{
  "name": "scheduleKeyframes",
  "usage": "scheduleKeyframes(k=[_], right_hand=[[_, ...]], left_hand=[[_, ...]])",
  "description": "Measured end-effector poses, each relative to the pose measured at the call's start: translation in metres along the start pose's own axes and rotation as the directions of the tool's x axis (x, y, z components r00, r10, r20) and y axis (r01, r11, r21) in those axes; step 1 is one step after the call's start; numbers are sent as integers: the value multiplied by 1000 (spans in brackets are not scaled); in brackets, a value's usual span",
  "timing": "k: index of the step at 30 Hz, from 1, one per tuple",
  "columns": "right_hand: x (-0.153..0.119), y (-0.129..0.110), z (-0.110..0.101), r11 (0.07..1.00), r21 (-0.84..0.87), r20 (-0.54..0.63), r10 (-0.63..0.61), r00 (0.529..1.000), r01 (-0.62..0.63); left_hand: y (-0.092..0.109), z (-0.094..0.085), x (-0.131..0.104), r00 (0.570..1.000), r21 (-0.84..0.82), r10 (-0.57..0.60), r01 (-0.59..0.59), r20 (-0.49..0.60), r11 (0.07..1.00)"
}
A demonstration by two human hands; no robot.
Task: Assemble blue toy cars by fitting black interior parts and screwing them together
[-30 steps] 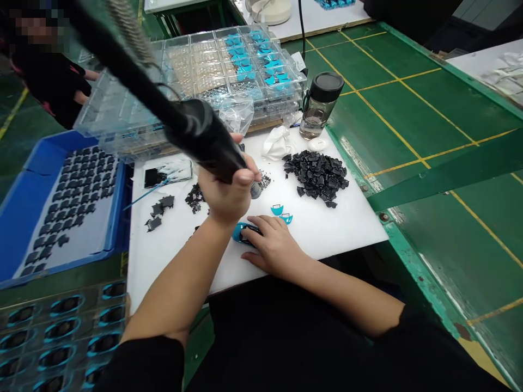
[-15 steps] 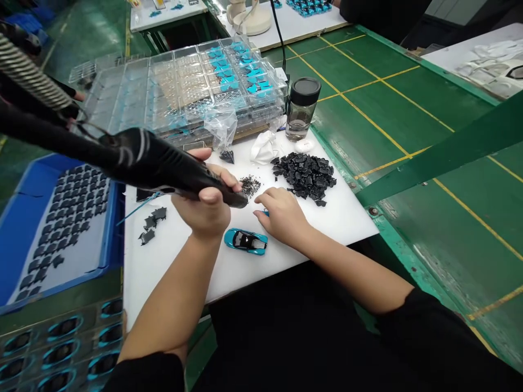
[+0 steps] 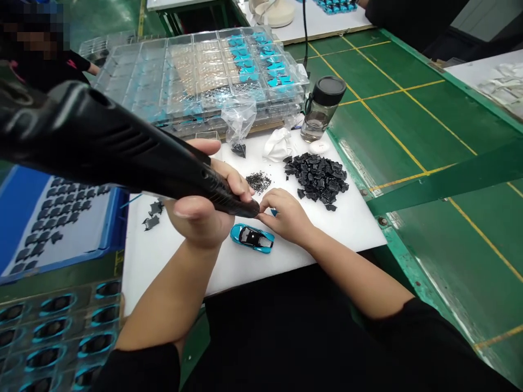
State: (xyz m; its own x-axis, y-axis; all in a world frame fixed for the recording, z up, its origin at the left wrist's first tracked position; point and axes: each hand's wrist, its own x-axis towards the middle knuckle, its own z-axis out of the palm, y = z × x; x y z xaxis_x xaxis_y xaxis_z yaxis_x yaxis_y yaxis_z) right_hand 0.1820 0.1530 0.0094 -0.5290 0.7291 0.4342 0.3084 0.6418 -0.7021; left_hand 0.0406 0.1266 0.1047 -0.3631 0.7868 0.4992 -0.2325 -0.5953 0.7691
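Head view: left hand wraps a black cylindrical power driver, tip perhaps steadied by the pinched right hand, any held piece indiscernible, beyond the near edge of the white bench.

"Could you read any lettering from where you stood?"
"None. The small white rounded object, towards two o'clock from the middle of the white table, bore a faint mark, too small to make out."
"And the black tool, towards ten?"
"Nothing legible there either."
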Motion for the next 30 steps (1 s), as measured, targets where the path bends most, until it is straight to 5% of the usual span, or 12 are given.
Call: scheduleKeyframes(k=[9, 13, 17, 24, 27, 30], right_hand=[[0, -2, -15, 999, 29, 102, 17, 995, -20], [-7, -12, -32, 999, -51, 40, 12, 999, -10], [-30, -28, -23, 985, -170, -17, -30, 999, 26], [-56, -34, 27, 919, -393, 124, 23, 992, 28], [-54, -32, 34, 901, -434, 125, 55, 991, 5], [-54, -31, 34, 911, -413, 81, 22, 996, 14]], left_hand=[[-5, -8, 2, 997, -31, 26, -24, 71, 999], [-9, -7, 5, 993, -8, 30, -29, 112, 1000], [-8, 2, 18, 991, 170, 112, -122, 70, 978], [23, 21, 48, 945, 682, 132, -307, 298, 664], [33, 9, 37, 952, 663, 137, -289, 273, 690], [32, -26, 2, 985, 663, 97, -168, 143, 730]])
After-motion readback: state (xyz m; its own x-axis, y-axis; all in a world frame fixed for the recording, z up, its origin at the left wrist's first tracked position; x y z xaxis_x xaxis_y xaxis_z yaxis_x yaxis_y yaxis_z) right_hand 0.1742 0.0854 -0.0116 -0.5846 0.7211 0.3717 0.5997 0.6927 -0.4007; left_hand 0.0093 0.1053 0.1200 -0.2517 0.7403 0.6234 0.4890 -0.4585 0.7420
